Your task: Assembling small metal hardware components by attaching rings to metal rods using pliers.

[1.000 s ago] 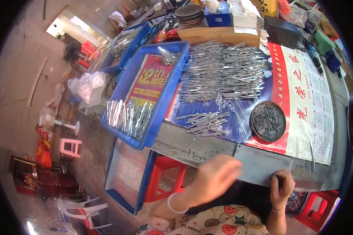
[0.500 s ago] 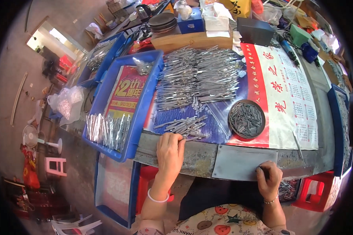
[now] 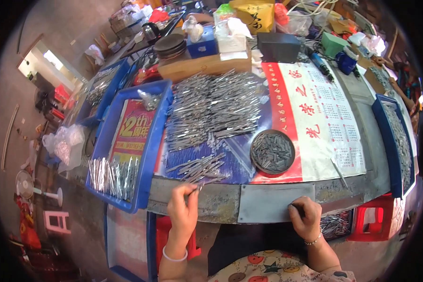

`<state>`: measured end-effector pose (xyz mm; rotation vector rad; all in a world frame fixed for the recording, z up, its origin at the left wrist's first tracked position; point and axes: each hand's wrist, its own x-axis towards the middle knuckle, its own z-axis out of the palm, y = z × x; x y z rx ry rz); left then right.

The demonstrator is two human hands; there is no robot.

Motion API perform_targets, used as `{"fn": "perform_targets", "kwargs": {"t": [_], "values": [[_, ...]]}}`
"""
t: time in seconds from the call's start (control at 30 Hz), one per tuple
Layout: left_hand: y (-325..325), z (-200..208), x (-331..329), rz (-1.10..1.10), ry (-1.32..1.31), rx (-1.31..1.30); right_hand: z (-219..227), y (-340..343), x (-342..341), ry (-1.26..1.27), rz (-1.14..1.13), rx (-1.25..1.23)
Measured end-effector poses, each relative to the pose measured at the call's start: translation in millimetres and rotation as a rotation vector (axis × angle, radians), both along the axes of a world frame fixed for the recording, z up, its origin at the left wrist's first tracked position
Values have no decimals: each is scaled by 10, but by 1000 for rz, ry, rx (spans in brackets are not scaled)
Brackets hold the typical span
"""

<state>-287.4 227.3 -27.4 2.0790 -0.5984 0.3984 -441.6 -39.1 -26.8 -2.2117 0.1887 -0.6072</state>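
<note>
My left hand (image 3: 183,209) is pinched at the table's near edge, its thumb and index finger closed on a thin metal rod, of which only a small shiny bit shows. Just beyond those fingertips lies a small loose pile of metal rods (image 3: 199,168). My right hand (image 3: 307,217) is curled closed at the right edge of a grey metal plate (image 3: 268,202); its fingers hide whatever they may hold. Past the plate, a round dark bowl (image 3: 291,164) holds many short grey pins. Farther back, a broad heap of slender metal rods (image 3: 214,105) covers the blue sheet.
On the left stands a blue tray (image 3: 148,181) with a row of shiny rods in it. A printed calendar sheet (image 3: 331,136) covers the right side, with a thin pointed tool (image 3: 339,173) on it. A blue bin (image 3: 383,141) stands at far right. A wooden box (image 3: 207,67) backs the heap.
The whole view has shifted, with the table's things now farther left and lower. My left hand has drawn slightly back from the small pile, a shiny bit now showing at its fingertips.
</note>
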Motion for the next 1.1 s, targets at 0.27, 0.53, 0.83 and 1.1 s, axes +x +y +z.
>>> {"fn": "perform_targets", "kwargs": {"t": [0.27, 0.53, 0.83, 1.1], "values": [[-240, 220, -632, -403, 180, -407, 36, -13, -32, 42, 1, 7], [-399, 214, -1047, -451, 352, -395, 51, -11, -54, 41, 14, 23], [-492, 383, -1293, -456, 554, -490, 43, -31, -86, 12, 28, 47], [-481, 338, -1355, -515, 422, -399, 65, -53, -83, 20, 35, 76]]}}
